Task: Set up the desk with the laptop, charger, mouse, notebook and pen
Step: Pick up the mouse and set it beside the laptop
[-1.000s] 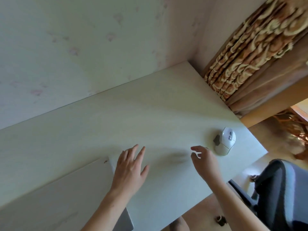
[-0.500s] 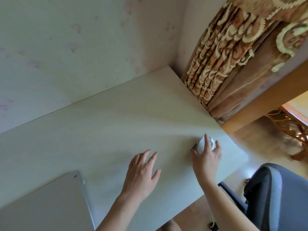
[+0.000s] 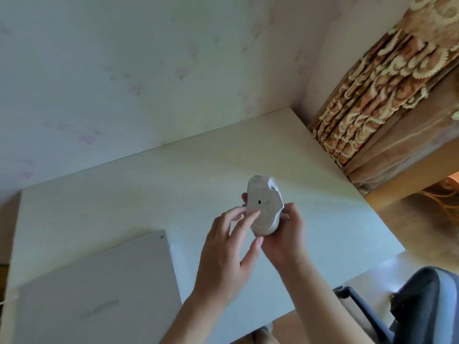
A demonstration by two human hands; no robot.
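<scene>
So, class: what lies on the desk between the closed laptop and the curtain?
Head view: bare desk between laptop and curtain; the mouse is held above it.

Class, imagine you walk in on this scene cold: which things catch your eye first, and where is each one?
First, the white computer mouse held up above the middle of the pale desk, underside toward the camera; the right hand grips it while the left hand touches its base with a fingertip. Next, the closed silver laptop lying at the desk's near left. Then the brown patterned curtain at the far right.
</scene>
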